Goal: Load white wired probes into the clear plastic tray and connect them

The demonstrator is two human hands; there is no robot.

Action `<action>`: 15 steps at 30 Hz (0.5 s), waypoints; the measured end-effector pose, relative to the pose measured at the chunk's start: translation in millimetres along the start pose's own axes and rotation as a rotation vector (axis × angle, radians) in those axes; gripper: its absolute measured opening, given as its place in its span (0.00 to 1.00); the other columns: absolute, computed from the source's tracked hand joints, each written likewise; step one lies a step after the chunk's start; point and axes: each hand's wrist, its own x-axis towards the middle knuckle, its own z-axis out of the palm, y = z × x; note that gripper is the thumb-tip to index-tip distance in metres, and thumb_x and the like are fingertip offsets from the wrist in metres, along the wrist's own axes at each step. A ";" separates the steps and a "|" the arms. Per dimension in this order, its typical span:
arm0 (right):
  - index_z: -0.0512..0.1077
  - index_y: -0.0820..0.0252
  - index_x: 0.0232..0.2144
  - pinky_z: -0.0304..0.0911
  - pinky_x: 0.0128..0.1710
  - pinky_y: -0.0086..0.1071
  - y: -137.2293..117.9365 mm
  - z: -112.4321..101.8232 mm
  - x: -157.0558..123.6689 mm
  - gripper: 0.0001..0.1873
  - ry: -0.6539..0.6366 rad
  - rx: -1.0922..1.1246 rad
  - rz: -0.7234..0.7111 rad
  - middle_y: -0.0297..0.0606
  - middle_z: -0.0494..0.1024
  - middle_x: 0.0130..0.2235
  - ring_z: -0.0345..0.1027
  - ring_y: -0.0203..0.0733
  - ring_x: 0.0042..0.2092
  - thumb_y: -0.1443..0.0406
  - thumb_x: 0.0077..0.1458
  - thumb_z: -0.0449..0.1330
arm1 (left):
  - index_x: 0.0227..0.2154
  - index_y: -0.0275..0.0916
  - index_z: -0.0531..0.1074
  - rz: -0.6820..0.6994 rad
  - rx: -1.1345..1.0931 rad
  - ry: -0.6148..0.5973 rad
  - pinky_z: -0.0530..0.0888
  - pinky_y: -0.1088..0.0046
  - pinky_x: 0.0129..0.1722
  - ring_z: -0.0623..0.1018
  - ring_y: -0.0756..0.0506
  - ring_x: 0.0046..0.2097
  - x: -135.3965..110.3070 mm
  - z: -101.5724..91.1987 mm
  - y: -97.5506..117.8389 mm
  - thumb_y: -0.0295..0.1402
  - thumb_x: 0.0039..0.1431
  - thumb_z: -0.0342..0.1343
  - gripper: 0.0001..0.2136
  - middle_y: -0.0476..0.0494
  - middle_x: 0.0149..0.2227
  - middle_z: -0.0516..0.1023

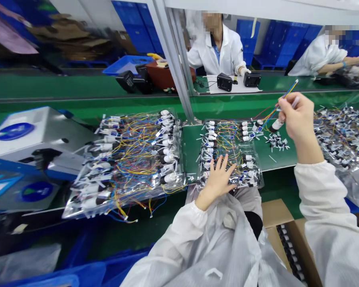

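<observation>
My right hand [299, 115] is raised over the bench, fingers pinched round a bundle of coloured wires [283, 99] with a white plug at the top end. A small white-and-black motor [277, 125] hangs just below those fingers and seems to belong to the wires. My left hand [219, 177] lies with fingers spread over the near part of a clear plastic tray [259, 159]. In that tray, small white-and-black cylindrical motors [209, 144] stand along both sides, with yellow, red and blue wires [227, 133] crossing between them.
A larger stack of filled trays [137, 183] sits to the left, beside a grey-and-blue machine [44, 139]. Loose white strips [277, 141] lie right of my tray; more wired parts [344, 135] heap farther right. An open carton [275, 213] stands below. Co-workers [218, 48] sit across the bench.
</observation>
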 end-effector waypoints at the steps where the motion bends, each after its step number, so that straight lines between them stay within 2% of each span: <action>1: 0.71 0.59 0.34 0.61 0.27 0.29 -4.9 -8.3 5.8 0.13 0.015 -0.015 -0.011 0.33 0.74 0.32 0.64 0.30 0.27 0.58 0.62 0.68 | 0.70 0.48 0.61 -0.005 -0.001 0.001 0.41 0.33 0.73 0.45 0.23 0.77 1.9 0.1 -1.9 0.50 0.48 0.73 0.47 0.31 0.78 0.43; 3: 0.72 0.61 0.33 0.58 0.27 0.29 -8.0 -25.3 14.3 0.11 0.033 -0.073 -0.023 0.31 0.72 0.29 0.61 0.28 0.25 0.60 0.62 0.68 | 0.70 0.49 0.62 -0.009 0.001 -0.006 0.41 0.34 0.73 0.46 0.24 0.77 2.7 -0.5 -5.6 0.50 0.46 0.74 0.48 0.32 0.78 0.43; 5: 0.73 0.62 0.32 0.59 0.27 0.29 1.4 -42.3 18.5 0.10 0.025 -0.162 -0.027 0.30 0.71 0.26 0.61 0.29 0.25 0.62 0.59 0.69 | 0.70 0.50 0.61 -0.008 -0.004 -0.038 0.42 0.33 0.73 0.47 0.24 0.77 0.3 -5.2 -7.3 0.51 0.45 0.74 0.49 0.32 0.78 0.43; 8: 0.75 0.63 0.31 0.63 0.32 0.32 36.1 -66.7 18.2 0.09 0.011 -0.312 -0.025 0.31 0.71 0.25 0.64 0.35 0.29 0.64 0.54 0.72 | 0.71 0.51 0.59 -0.012 -0.051 -0.078 0.44 0.30 0.71 0.48 0.22 0.77 -0.7 -27.0 -0.5 0.54 0.45 0.73 0.51 0.31 0.78 0.43; 10: 0.76 0.63 0.30 0.63 0.33 0.34 62.7 -80.2 15.0 0.09 0.025 -0.399 -0.001 0.33 0.72 0.26 0.64 0.36 0.30 0.64 0.53 0.72 | 0.72 0.52 0.58 0.004 -0.109 -0.001 0.46 0.32 0.72 0.49 0.24 0.77 10.7 -50.7 12.9 0.57 0.50 0.69 0.48 0.34 0.78 0.45; 12: 0.75 0.63 0.28 0.62 0.33 0.33 82.4 -89.6 10.6 0.10 0.044 -0.448 0.035 0.33 0.73 0.26 0.64 0.37 0.30 0.62 0.53 0.70 | 0.71 0.51 0.60 0.053 -0.204 0.156 0.51 0.39 0.73 0.54 0.29 0.76 39.6 -75.6 32.7 0.55 0.60 0.62 0.38 0.36 0.77 0.51; 13: 0.75 0.62 0.28 0.62 0.32 0.33 88.0 -92.5 8.2 0.11 0.056 -0.461 0.048 0.33 0.72 0.25 0.63 0.37 0.29 0.61 0.54 0.70 | 0.70 0.49 0.61 0.083 -0.278 0.238 0.55 0.43 0.73 0.58 0.31 0.75 61.1 -86.5 44.0 0.52 0.65 0.59 0.34 0.35 0.75 0.55; 15: 0.75 0.61 0.28 0.61 0.31 0.33 89.4 -95.4 3.3 0.11 0.065 -0.484 0.059 0.32 0.72 0.25 0.63 0.37 0.28 0.60 0.54 0.69 | 0.69 0.43 0.63 0.161 -0.475 0.375 0.64 0.50 0.70 0.67 0.33 0.70 114.9 -102.4 67.0 0.49 0.68 0.56 0.31 0.33 0.71 0.64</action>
